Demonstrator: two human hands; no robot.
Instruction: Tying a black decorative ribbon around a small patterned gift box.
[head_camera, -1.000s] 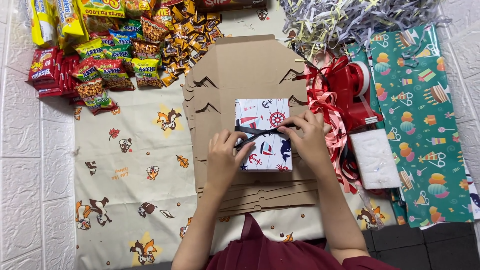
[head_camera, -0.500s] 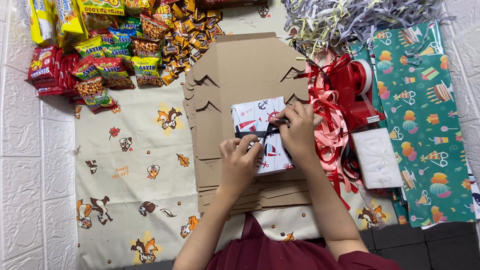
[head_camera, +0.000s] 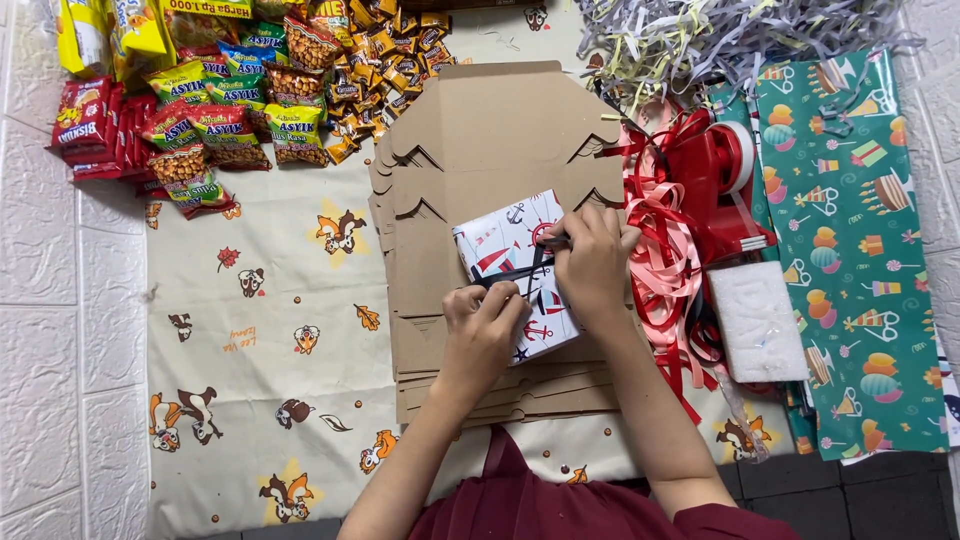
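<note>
While both hands worked over it, the wrapped box, white paper with red and blue nautical prints, lay tilted on top of a stack of flat cardboard cutouts in the middle of the cloth. Left hand sat on the box's lower edge, fingers curled shut, pinching one end of the dark ribbon that crossed the box. Right hand rested on the box's right side, fingers closed around the ribbon's other end near the top right corner. Ribbon looked taut between the two hands; exact knot state could not be told. Box and cardboard rested on a cream cloth with cartoon squirrel prints. Snack packets were piled at upper left, well apart from the box. Just right of the cardboard lay a tangle of red and pink ribbons, a red tape dispenser, and a white foam block. Green gift wrap lay at far right, shredded paper filler at top. Dark red sleeves showed at the bottom.
</note>
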